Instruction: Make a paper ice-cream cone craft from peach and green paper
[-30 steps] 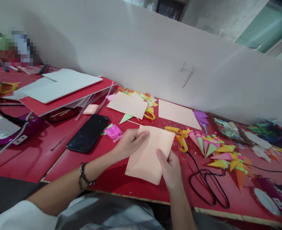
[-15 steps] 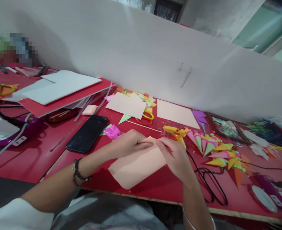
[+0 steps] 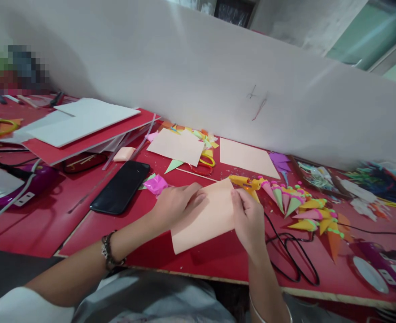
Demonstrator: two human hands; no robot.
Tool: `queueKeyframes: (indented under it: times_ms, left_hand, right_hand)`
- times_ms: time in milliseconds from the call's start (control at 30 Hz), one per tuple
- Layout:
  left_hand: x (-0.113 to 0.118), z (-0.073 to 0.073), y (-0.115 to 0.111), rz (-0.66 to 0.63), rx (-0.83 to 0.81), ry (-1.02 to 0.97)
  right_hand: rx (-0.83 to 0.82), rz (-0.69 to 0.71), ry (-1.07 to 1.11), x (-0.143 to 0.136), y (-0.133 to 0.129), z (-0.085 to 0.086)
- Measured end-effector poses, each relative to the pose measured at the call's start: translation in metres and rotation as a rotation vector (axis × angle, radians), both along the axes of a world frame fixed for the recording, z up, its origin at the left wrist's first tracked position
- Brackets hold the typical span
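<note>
My left hand [image 3: 174,206] is bare, no rings on the fingers that show. A dark beaded bracelet [image 3: 108,251] circles that wrist. Higher up, a short white sleeve [image 3: 12,307] covers my upper arm. My right hand [image 3: 250,220] is bare too, with a thin silver bangle [image 3: 268,314] low on that forearm. Grey cloth [image 3: 150,298] covers my lap.

A craft workshop is shown. A red table [image 3: 50,233] is strewn with paper cones [image 3: 305,211], coloured scraps [image 3: 201,137], a glue gun [image 3: 246,183] and scissors [image 3: 206,163]. It is backed by a white board [image 3: 198,80].
</note>
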State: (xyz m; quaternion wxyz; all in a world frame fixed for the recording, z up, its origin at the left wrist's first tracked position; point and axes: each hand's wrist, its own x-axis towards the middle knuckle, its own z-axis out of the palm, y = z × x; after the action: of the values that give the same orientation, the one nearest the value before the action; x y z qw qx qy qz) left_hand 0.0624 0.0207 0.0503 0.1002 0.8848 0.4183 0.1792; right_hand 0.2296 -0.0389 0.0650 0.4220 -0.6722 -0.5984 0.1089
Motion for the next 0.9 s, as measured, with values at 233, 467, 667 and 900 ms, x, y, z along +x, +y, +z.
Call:
queueKeyframes:
  times_ms: [233, 467, 667, 900]
  left_hand:
    - [0.0, -0.011, 0.007, -0.019, -0.045, 0.044]
    - [0.007, -0.031, 0.019, -0.13, -0.019, 0.226]
    - [0.016, -0.043, 0.022, -0.146, -0.005, 0.337]
    - [0.026, -0.041, 0.021, -0.137, 0.042, 0.409]
  right_hand:
    - [-0.058, 0.009, -0.015, 0.003, -0.001, -0.013]
    - [-0.234, -0.029, -0.346, 0.008, 0.003, -0.038]
    - [-0.287, -0.024, -0.55, 0.009, 0.0, -0.054]
    - [-0.279, 0.325, -0.583, 0.017, -0.02, -0.064]
